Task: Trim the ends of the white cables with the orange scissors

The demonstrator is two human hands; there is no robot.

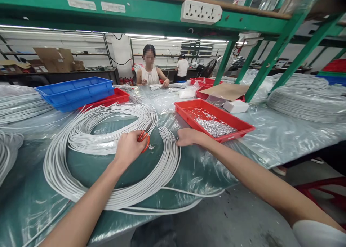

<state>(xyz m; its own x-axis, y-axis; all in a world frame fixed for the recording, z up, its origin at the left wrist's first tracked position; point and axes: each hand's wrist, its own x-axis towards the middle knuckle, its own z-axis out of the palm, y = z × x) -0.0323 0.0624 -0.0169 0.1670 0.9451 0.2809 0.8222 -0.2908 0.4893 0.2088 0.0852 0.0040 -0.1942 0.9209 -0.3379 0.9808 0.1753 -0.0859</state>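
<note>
My left hand is closed around orange-handled scissors, whose blades are mostly hidden or too small to make out. It hovers over a large coil of white cable lying on the table. The coil's cut ends fan out between my two hands. My right hand is at the right side of these ends, fingers curled and pinched against the outer cables; what is between the fingertips is hidden. Behind my left hand lies a second ring of white cable, overlapping the first. Small clippings lie beside the scissors.
A red tray with many small silvery pieces stands beyond my right hand. Blue trays sit back left. More cable coils lie at right. A green shelf frame crosses overhead. Another person works across the table.
</note>
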